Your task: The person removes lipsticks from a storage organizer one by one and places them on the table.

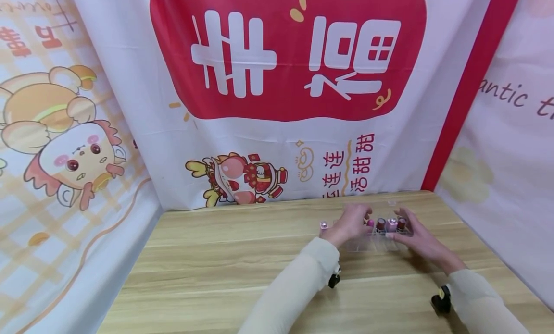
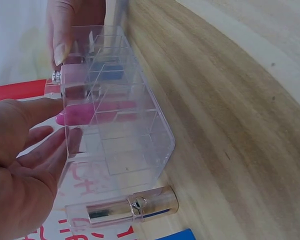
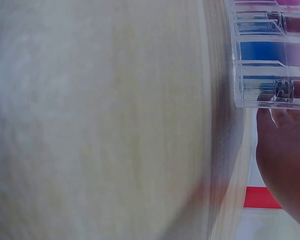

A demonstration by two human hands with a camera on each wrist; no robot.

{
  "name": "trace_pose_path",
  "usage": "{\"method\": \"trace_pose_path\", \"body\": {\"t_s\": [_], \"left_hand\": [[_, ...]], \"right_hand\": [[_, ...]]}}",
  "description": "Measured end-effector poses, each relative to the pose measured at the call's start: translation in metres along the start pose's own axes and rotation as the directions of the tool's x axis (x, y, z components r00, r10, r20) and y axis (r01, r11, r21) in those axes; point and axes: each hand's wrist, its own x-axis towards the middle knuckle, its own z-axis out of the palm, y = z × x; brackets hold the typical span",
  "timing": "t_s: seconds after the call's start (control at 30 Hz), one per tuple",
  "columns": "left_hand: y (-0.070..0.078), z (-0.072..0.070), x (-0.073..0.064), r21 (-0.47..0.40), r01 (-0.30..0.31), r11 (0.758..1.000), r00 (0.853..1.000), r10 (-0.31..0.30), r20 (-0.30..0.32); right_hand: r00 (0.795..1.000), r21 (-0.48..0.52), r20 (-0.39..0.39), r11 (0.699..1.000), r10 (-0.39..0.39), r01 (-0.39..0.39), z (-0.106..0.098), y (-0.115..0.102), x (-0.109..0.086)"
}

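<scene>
A clear divided lipstick organizer (image 1: pixel 376 245) stands on the table, holding several lipsticks: a bright pink one (image 2: pixel 80 114), a pale pink one (image 1: pixel 391 224) and dark brown-red ones, one being this lipstick (image 1: pixel 401 223). My right hand (image 1: pixel 417 235) grips the organizer's right end, thumb along the front and fingers behind. At the left part, my left hand (image 1: pixel 352 222) has its fingers spread around the top of the bright pink lipstick; the left wrist view shows no clear pinch. A lipstick with a clear cap and gold base (image 2: pixel 135 206) stands just outside the organizer's left end.
The wood-grain table (image 1: pixel 207 271) extends left and toward the front. Printed cloth hangs behind it (image 1: pixel 285 156) and along both sides. A blue edge of something (image 2: pixel 180 235) shows beside the outer lipstick. Black wrist devices (image 1: pixel 441 300) sit at both cuffs.
</scene>
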Motion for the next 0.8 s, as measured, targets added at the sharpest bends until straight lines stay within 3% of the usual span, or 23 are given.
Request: {"method": "trace_pose_path", "body": {"t_s": [0.4, 0.8], "left_hand": [[0.010, 0.003, -0.001, -0.061, 0.126, 0.990, 0.992, -0.126, 0.008], [0.012, 0.010, 0.001, 0.019, 0.138, 0.990, 0.989, -0.137, -0.050]], "right_hand": [[1.000, 0.006, 0.000, 1.000, -0.008, 0.008, 0.000, 0.002, 0.000], [1.000, 0.011, -0.006, 1.000, -0.021, 0.021, 0.002, -0.002, -0.001]]}}
